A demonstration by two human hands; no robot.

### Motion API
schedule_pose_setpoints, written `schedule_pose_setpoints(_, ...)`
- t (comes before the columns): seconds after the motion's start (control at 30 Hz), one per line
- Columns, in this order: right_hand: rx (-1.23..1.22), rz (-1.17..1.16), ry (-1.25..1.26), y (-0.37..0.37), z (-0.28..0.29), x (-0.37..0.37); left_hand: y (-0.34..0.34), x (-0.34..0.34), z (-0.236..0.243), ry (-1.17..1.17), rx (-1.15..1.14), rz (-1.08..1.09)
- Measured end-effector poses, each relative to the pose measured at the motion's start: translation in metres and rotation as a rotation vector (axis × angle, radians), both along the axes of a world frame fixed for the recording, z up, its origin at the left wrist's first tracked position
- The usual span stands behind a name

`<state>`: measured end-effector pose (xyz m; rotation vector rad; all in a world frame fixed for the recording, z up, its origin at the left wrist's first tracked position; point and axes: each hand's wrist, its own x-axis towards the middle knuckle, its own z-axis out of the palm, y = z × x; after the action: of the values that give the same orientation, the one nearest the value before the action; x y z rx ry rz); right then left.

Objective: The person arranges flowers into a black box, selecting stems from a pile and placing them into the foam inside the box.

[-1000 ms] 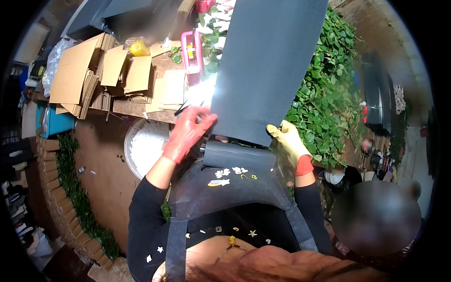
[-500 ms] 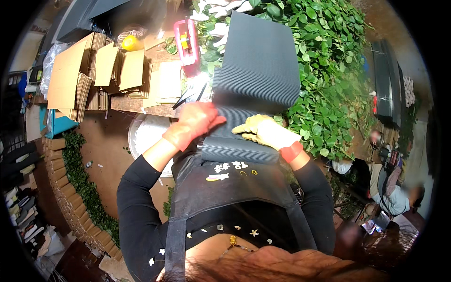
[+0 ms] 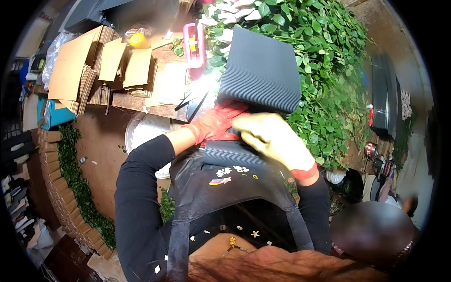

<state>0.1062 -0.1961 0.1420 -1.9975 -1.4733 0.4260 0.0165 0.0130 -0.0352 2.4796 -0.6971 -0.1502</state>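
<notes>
A dark grey ridged sheet (image 3: 260, 61), apparently corrugated card, lies on the table before me. Its near part curves up, and another ridged stretch of grey sheet (image 3: 235, 152) rests against my apron. In a red glove, my left hand (image 3: 218, 123) lies on the sheet between these parts, fingers stretched and thumb apart. Its fingertips reach under the raised edge. My right hand (image 3: 272, 141), in a cream glove with a red cuff, is close against the left fingers, above the sheet. Motion blurs its fingers, so their grip is unclear. Black-handled scissors (image 3: 191, 105) lie beside my left hand.
Green leafy stems (image 3: 324, 84) cover the table's right side. A pink tape dispenser (image 3: 195, 51) stands beyond the scissors, near stacked brown cardboard pieces (image 3: 73, 70). A white round tub (image 3: 141, 134) stands below the table edge at left. Another person, blurred, is at the lower right.
My left hand has moved right onto the grey sheet. The right hand has come in beside it and lifted, losing its pointing shape. The sheet's near part now bulges up more, hiding its middle.
</notes>
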Motion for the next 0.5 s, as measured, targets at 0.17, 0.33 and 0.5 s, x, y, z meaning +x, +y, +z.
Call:
schedule_pose_setpoints(0.17, -0.396, -0.343, -0.398, 0.058, -0.043, 0.015, -0.002, 0.002, 0.004, 0.014, 0.113, -0.032)
schedule_pose_setpoints(0.33, -0.48, -0.11, -0.403, 0.08, -0.019, 0.039, -0.004, 0.001, 0.006, -0.196, -0.037, 0.006)
schedule_pose_setpoints(0.5, -0.044, 0.166, -0.571, 0.176, -0.047, -0.004, -0.011, 0.002, -0.046, -0.063, -0.156, 0.051)
